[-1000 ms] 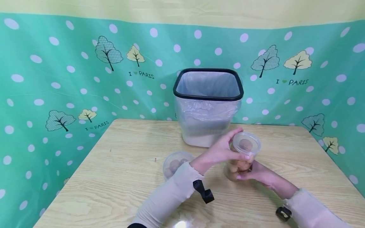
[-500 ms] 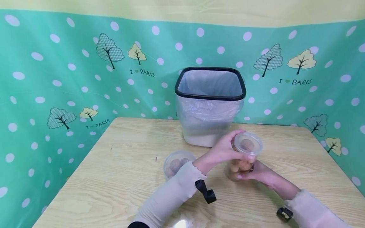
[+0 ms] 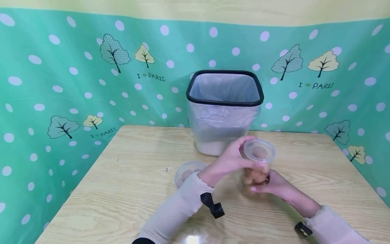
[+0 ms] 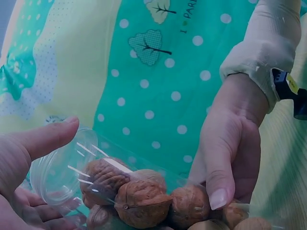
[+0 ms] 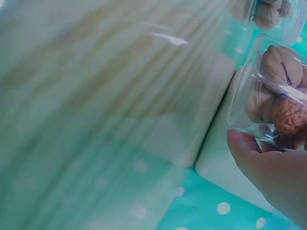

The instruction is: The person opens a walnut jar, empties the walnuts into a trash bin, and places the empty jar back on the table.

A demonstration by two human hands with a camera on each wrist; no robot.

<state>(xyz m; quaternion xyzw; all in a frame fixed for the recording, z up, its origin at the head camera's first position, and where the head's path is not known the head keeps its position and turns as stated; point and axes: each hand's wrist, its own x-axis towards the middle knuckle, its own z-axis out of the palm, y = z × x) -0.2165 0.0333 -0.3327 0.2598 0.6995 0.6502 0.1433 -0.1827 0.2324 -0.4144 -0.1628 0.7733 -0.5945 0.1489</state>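
A clear plastic jar of walnuts stands between both hands on the right half of the table, its top leaning slightly left in the head view. My left hand grips the jar's upper end around the clear round lid, thumb on one side and fingers on the other. Lower down, my right hand holds the jar's body. Brown walnuts show through the wall in the left wrist view. The jar's squared base lies beside my right thumb in the right wrist view.
A second clear tub with walnuts sits left of the jar, partly hidden by my left sleeve. Behind, a white bin with a black rim and plastic liner stands at the back edge of the wooden table. A green dotted cloth hangs beyond.
The lid end of the jar has shifted a little left in the last half second, and my left hand with it. Both hands keep their hold; the right has moved only slightly.
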